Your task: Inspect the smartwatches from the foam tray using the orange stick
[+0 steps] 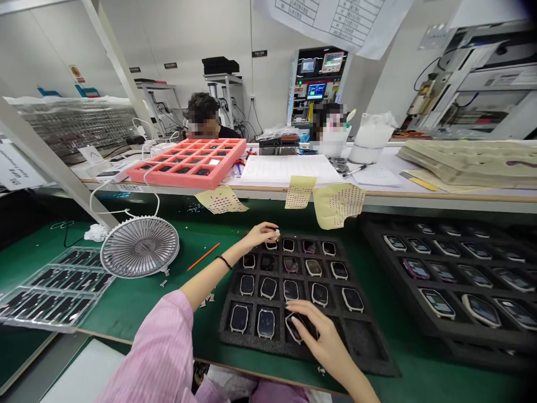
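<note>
Right hand point(321, 333) over the near row of the centre tray, thumb and index finger slightly parted at the far edge of a watch; whether they grip it, cannot tell. Left hand point(262, 236), dark band at the wrist, at the tray's far left corner, fingertips together on a small pale piece point(277, 234); too small to identify.

Green bench point(138, 299) spans the foreground. Above it, beyond the hands, a pale shelf point(386, 197) with paper sheets hanging off its edge. Centre tray point(364, 338): black foam, compartments in four rows, most holding square-faced watches, directly before the person. To its right, stacked black trays point(444, 336), also loaded with watches, most with pale frames, one purplish.

On the shelf: moulded grey-green trays point(474, 162) at right; pink foam tray point(180, 180) at left, small dark parts in its cells. Two people across the shelf, one point(203, 115) behind the pink tray, the other point(329, 126) farther right, partly behind white wrapped items.

Clear trays point(54, 288) of black parts lie at the bench's left. Round grey fan point(140, 246) between them and the left forearm. Watch at the right hand point(292, 330): pale frame, partly covered by the fingers. Orange stick point(203, 256) beyond the forearm, lying diagonally. Small pale scraps point(207, 300) just left of the centre tray.
</note>
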Tool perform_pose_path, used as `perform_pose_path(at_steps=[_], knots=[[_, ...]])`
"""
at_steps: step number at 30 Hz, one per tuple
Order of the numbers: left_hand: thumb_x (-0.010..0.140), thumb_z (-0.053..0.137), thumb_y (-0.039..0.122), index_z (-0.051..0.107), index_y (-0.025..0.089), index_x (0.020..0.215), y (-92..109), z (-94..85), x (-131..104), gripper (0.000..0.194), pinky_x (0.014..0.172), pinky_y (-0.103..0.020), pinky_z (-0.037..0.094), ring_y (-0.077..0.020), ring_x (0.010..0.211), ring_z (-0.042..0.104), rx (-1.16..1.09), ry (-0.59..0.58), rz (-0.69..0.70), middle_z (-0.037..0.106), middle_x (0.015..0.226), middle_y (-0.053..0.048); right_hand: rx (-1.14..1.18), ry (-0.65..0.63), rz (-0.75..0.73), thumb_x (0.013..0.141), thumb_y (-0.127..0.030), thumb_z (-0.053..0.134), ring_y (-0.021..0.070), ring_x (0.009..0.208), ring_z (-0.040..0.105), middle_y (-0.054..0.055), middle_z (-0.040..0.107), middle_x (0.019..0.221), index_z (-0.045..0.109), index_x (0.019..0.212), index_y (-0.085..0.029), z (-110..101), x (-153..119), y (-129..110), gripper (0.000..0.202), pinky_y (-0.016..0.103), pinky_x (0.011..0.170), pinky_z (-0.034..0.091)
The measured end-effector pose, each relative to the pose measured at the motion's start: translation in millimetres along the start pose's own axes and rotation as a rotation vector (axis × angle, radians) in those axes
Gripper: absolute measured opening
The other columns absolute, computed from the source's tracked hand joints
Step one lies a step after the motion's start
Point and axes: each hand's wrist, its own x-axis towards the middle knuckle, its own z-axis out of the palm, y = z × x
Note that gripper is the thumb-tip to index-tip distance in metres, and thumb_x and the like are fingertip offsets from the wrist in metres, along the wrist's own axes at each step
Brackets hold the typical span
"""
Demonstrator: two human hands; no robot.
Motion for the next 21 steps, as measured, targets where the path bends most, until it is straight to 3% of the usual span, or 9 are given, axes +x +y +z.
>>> perform_pose_path(at_steps=[4,9,12,21], knots=[[0.083,0.06,0.047,0.062,0.015,0.11,2,25.8,-37,0.042,0.093,-0.04,0.052,-0.0216,0.098,0.068,-0.257,-0.121,-0.078,0.071,0.1,-0.011,-0.105,0.224,-0.133,0.095,-0.016,0.051,0.0235,0.117,0.063,0.009,0.066,0.125,0.065,0.119,-0.024,-18,36,-1,0.029,0.041,0.099,0.055],[0.083,0.062,0.039,0.067,0.017,0.104,8,53.9,-77,0.03,0.098,-0.036,0.048,-0.0185,0.097,0.068,-0.629,-0.235,-0.212,0.073,0.102,-0.008,-0.183,0.288,-0.284,0.094,-0.013,0.052,0.0246,0.126,0.056,0.006,0.06,0.136,0.056,0.135,-0.026,-24,70,-8,0.043,0.047,0.108,0.047],[0.082,0.067,0.031,0.069,0.017,0.1,14,58.7,-89,0.023,0.097,-0.035,0.047,-0.0162,0.089,0.068,-0.804,-0.278,-0.286,0.074,0.098,-0.007,-0.16,0.325,-0.323,0.093,-0.009,0.054,0.0246,0.125,0.057,0.005,0.061,0.134,0.055,0.136,-0.028,-22,73,-12,0.047,0.047,0.108,0.048],[0.076,0.077,0.031,0.069,0.019,0.112,21,58.1,-106,0.039,0.097,-0.038,0.045,-0.0182,0.097,0.065,-0.852,-0.395,-0.232,0.072,0.105,-0.007,-0.034,0.348,-0.332,0.091,-0.011,0.059,0.0268,0.116,0.064,0.003,0.071,0.118,0.068,0.12,-0.026,-26,63,-13,0.034,0.047,0.1,0.055]])
